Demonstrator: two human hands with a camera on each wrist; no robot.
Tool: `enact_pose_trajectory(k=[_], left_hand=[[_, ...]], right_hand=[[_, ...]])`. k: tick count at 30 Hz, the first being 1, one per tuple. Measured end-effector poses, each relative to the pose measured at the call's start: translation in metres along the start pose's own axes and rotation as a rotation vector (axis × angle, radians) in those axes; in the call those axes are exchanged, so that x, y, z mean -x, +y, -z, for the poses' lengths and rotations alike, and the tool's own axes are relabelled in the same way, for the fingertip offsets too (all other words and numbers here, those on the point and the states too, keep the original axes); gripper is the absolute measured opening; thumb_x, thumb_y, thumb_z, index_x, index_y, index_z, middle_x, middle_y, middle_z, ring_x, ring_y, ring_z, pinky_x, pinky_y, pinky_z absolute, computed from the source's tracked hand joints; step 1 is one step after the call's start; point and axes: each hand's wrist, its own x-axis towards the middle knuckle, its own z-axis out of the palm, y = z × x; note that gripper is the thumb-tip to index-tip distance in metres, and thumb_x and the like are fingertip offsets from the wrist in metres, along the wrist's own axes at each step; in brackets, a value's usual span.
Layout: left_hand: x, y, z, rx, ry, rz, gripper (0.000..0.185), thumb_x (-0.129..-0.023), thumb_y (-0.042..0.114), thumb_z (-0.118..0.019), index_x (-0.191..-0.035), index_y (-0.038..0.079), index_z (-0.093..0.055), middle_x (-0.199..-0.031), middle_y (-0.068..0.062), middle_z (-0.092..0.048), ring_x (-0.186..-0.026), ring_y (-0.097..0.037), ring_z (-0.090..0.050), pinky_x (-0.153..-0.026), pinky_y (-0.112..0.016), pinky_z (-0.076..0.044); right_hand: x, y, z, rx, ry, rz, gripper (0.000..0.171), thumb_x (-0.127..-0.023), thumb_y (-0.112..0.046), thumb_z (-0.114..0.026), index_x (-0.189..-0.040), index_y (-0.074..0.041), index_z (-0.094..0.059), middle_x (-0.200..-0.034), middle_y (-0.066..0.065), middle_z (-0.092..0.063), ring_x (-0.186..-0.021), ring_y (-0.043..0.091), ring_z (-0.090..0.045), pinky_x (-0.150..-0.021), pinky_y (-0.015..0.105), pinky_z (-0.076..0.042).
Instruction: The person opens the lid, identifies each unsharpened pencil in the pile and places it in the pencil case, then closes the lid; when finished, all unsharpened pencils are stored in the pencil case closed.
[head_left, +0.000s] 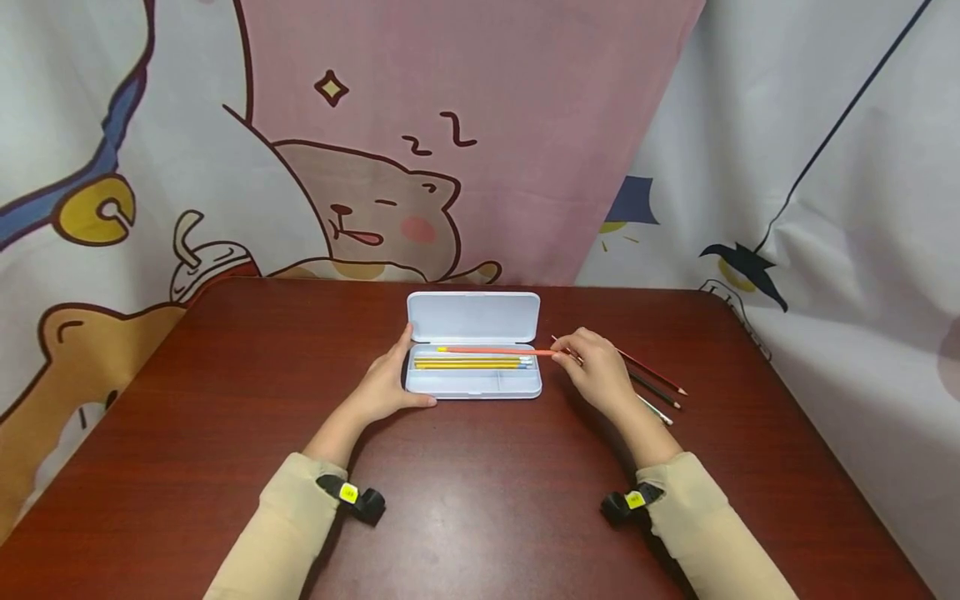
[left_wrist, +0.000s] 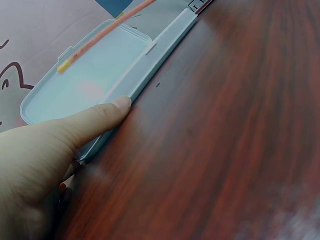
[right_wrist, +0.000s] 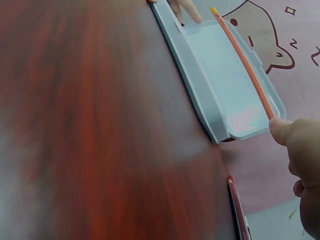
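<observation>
Head view: brown table (head_left: pixel 480 517) carries an open white pencil case (head_left: pixel 474 346), yellow pencils (head_left: pixel 468 363) lying inside. Left hand (head_left: pixel 386 385) rests against the case's left end, fingers straight. Right hand (head_left: pixel 596 367) pinches an orange pencil (head_left: pixel 495 351) held level over the tray. Loose pencils (head_left: pixel 656 387) lie just right of that hand.

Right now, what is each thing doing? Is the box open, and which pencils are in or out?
Pencil case: open, lid up, flat on the table.
Orange pencil: held over the case, not yet lying in it.
Yellow pencils: lying inside the case.
Loose pencils: lying on the table, right of the case.
Left hand: resting against the case's left end.
Right hand: pinching the orange pencil's end.
</observation>
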Motion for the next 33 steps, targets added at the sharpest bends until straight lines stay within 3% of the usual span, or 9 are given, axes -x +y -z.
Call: enact_pose_trajectory(k=[3, 6, 13, 25, 33], left_hand=[[0.000, 0.000, -0.001, -0.002, -0.010, 0.011, 0.131, -0.062, 0.032, -0.091, -0.155, 0.009, -0.002, -0.154, -0.020, -0.021, -0.136, -0.037, -0.029, -0.107, -0.050, -0.026], [0.000, -0.002, -0.001, -0.002, -0.004, 0.011, 0.131, -0.062, 0.031, -0.092, -0.155, 0.009, -0.002, -0.154, -0.020, -0.022, -0.135, -0.038, -0.030, -0.107, -0.051, -0.026], [0.001, -0.005, -0.002, -0.009, 0.023, -0.040, 0.131, -0.061, 0.033, -0.092, -0.154, 0.008, -0.004, -0.151, -0.025, -0.027, -0.131, -0.042, -0.035, -0.103, -0.054, -0.031], [0.001, -0.001, 0.002, 0.008, -0.017, 0.028, 0.130, -0.063, 0.032, -0.091, -0.155, 0.011, 0.000, -0.155, -0.019, -0.021, -0.136, -0.037, -0.028, -0.107, -0.051, -0.025], [-0.001, -0.002, 0.000, 0.003, -0.016, 0.025, 0.130, -0.064, 0.032, -0.090, -0.155, 0.011, 0.000, -0.155, -0.019, -0.019, -0.137, -0.036, -0.027, -0.108, -0.050, -0.025]], right_hand=[[-0.005, -0.002, -0.007, -0.011, -0.019, -0.011, 0.010, -0.081, -0.009, -0.076, -0.089, -0.012, -0.071, -0.074, -0.003, -0.054, -0.066, 0.016, -0.044, -0.061, 0.035, -0.035], [-0.011, -0.003, -0.014, -0.008, -0.043, -0.014, 0.008, -0.083, -0.011, -0.075, -0.089, -0.013, -0.071, -0.073, -0.004, -0.052, -0.066, 0.014, -0.044, -0.066, 0.037, -0.037], [-0.019, -0.001, -0.027, -0.013, -0.075, -0.003, 0.008, -0.083, -0.014, -0.075, -0.090, -0.012, -0.071, -0.070, -0.005, -0.050, -0.066, 0.014, -0.045, -0.060, 0.035, -0.037], [-0.028, 0.003, -0.042, 0.029, -0.149, -0.050, 0.006, -0.084, -0.017, -0.075, -0.087, -0.012, -0.072, -0.072, -0.004, -0.053, -0.067, 0.016, -0.048, -0.059, 0.034, -0.037], [-0.029, 0.003, -0.044, 0.024, -0.186, -0.134, 0.007, -0.084, -0.017, -0.075, -0.088, -0.012, -0.073, -0.067, -0.005, -0.048, -0.063, 0.015, -0.045, -0.056, 0.032, -0.035]])
